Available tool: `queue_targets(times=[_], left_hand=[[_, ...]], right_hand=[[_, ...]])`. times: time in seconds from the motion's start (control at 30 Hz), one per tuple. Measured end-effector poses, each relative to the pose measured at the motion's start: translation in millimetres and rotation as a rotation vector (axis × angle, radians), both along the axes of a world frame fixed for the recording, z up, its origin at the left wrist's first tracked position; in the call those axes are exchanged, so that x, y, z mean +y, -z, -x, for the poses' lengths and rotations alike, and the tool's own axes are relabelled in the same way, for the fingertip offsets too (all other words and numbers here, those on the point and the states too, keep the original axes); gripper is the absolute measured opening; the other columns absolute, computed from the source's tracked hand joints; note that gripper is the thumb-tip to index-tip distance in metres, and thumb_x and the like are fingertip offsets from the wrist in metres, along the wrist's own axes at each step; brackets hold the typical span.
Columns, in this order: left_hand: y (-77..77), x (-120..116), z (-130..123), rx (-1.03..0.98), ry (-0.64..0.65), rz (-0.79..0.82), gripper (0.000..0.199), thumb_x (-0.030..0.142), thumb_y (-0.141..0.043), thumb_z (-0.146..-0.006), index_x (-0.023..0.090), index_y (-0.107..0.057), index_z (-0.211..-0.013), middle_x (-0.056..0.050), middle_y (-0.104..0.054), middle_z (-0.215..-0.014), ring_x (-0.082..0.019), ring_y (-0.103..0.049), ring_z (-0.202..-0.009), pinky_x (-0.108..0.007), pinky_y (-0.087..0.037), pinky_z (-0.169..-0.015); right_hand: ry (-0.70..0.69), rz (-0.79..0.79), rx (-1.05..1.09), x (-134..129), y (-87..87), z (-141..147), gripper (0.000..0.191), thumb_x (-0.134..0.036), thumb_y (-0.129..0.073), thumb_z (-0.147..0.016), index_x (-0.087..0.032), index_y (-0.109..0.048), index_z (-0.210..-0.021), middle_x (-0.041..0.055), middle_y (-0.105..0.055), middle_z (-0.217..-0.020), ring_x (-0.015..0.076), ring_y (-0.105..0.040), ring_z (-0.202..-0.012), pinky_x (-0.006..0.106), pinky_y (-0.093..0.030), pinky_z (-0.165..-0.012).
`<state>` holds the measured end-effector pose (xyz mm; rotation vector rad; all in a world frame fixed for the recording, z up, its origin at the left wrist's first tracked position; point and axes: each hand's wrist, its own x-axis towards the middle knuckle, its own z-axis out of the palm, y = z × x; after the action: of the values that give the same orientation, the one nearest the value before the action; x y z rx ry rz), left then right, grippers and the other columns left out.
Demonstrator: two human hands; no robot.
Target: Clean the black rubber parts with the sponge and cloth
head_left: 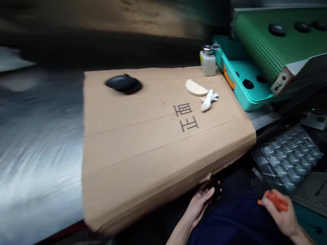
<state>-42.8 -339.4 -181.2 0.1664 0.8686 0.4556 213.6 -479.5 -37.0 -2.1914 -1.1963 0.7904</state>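
In the lower middle, just past the front edge of the cardboard, my left hand (pixel 200 200) is closed around a dark piece (pixel 216 189) whose shape is partly lost in shadow. My right hand (pixel 283 214), at the lower right, grips an orange tool (pixel 277 201); a small orange tip sticks out toward the left. Black curved shells (pixel 124 83), like computer mouse covers, lie on the cardboard sheet (pixel 133 136) at its far left. A cream half-round pad (pixel 195 87) rests beside a crumpled white wad (pixel 209 100) at the far right of the sheet.
A white pump bottle (pixel 208 63) stands by a teal tray (pixel 241 92) holding black pieces. Behind it runs a green conveyor belt (pixel 263 37) carrying several black mouse-shaped shells (pixel 277 30). Clear plastic blister trays (pixel 291 156) lie at right. Bare metal tabletop (pixel 41 146) extends left.
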Motion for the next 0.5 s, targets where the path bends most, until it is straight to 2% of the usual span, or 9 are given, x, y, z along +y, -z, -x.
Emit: queue_targets(times=[0.1, 0.13, 0.2, 0.27, 0.37, 0.43, 0.5], left_hand=[[-4.7, -1, -2, -0.006, 0.055, 0.045, 0.057, 0.03, -0.084, -0.075, 0.03, -0.067, -0.129, -0.007, -0.072, -0.126, -0.035, -0.061, -0.127, -0.047, -0.052, -0.104], [-6.5, -1, -3, 0.013, 0.064, 0.044, 0.053, 0.029, -0.084, -0.075, 0.027, -0.07, -0.125, -0.008, -0.073, -0.125, -0.035, -0.061, -0.127, -0.047, -0.051, -0.106], [-11.3, 0, -5, 0.059, 0.07, 0.025, 0.046, 0.027, -0.086, -0.073, 0.02, -0.073, -0.117, -0.012, -0.073, -0.123, -0.036, -0.063, -0.124, -0.047, -0.049, -0.108], [-17.9, 1, -5, 0.093, 0.083, -0.003, 0.045, 0.026, -0.087, -0.072, 0.015, -0.074, -0.114, -0.016, -0.073, -0.123, -0.036, -0.065, -0.121, -0.047, -0.048, -0.107], [-28.4, 0, 2, 0.09, 0.109, -0.045, 0.047, 0.029, -0.086, -0.074, 0.017, -0.074, -0.117, -0.016, -0.071, -0.126, -0.036, -0.064, -0.122, -0.047, -0.047, -0.108], [-34.1, -3, 9, 0.075, 0.089, -0.063, 0.049, 0.031, -0.086, -0.074, 0.02, -0.073, -0.12, -0.015, -0.07, -0.128, -0.035, -0.063, -0.124, -0.047, -0.046, -0.108], [-39.4, -8, 15, 0.072, 0.045, -0.084, 0.052, 0.033, -0.086, -0.074, 0.023, -0.072, -0.123, -0.014, -0.069, -0.13, -0.036, -0.063, -0.124, -0.047, -0.046, -0.108]], right_hand=[[0.447, -0.278, 0.054, 27, -3.4, -32, 0.037, -0.054, -0.062, -0.091, -0.02, -0.073, -0.089, 0.008, -0.076, -0.089, 0.0272, -0.072, -0.099, 0.036, -0.059, -0.086], [0.561, -0.403, 0.106, 44, -0.5, -42, 0.038, -0.055, -0.062, -0.092, -0.019, -0.072, -0.096, 0.0082, -0.076, -0.092, 0.0269, -0.073, -0.098, 0.039, -0.059, -0.088], [0.704, -0.68, 0.224, 86, 11.9, -60, 0.044, -0.057, -0.059, -0.093, -0.016, -0.066, -0.107, 0.0094, -0.075, -0.097, 0.0252, -0.074, -0.093, 0.044, -0.059, -0.09], [0.756, -0.839, 0.242, 132, 30.9, -75, 0.049, -0.059, -0.056, -0.094, -0.014, -0.063, -0.11, 0.0131, -0.073, -0.107, 0.0243, -0.072, -0.099, 0.044, -0.057, -0.096], [0.742, -0.947, 0.165, 190, 62.8, -87, 0.055, -0.06, -0.045, -0.097, -0.013, -0.06, -0.121, 0.018, -0.064, -0.131, 0.0243, -0.064, -0.119, 0.043, -0.05, -0.106], [0.727, -0.972, 0.126, 215, 81.7, -90, 0.06, -0.06, -0.038, -0.098, -0.013, -0.057, -0.13, 0.0194, -0.051, -0.147, 0.0255, -0.053, -0.134, 0.043, -0.043, -0.112], [0.734, -0.918, 0.105, 231, 96.9, -90, 0.067, -0.061, -0.034, -0.098, -0.011, -0.051, -0.139, 0.0205, -0.043, -0.154, 0.0274, -0.044, -0.141, 0.044, -0.04, -0.114]])
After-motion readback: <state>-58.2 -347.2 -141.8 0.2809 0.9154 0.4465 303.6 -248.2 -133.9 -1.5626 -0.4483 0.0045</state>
